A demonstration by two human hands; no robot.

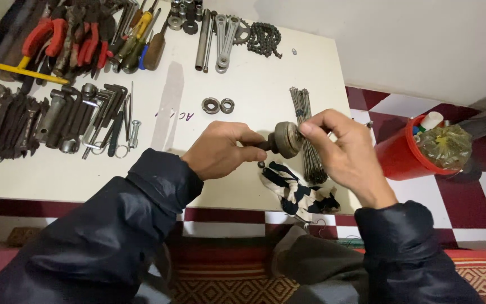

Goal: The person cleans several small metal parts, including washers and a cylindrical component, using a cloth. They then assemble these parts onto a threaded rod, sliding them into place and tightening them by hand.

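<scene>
A: What have you got in your hands?

B: Your left hand (220, 151) is closed around the dark axle end of a round metal hub part (286, 139), and you hold it above the near edge of the white table (265, 84). Your right hand (344, 149) pinches the rim of its wide end with fingertips (306, 129) drawn together, the other fingers loosely curled.

A: What lies under it?

B: A striped black-and-white rag (296, 191) lies on the table just below the part, with a small dark ball (261, 165) beside it. A bundle of thin metal spokes (306, 132) lies just behind your right hand's fingers.

A: And further off?

B: Two bearing rings (218, 105) sit side by side near the middle of the table. At your far left are rows of wrenches (4, 121) and hex keys (105, 110); at the top, red-handled pliers (66, 39), screwdrivers (142, 34), crank arms (220, 35) and a chain (265, 38). A red bucket (403, 155) stands on the checked floor to the right of the table, well apart from your hands.
</scene>
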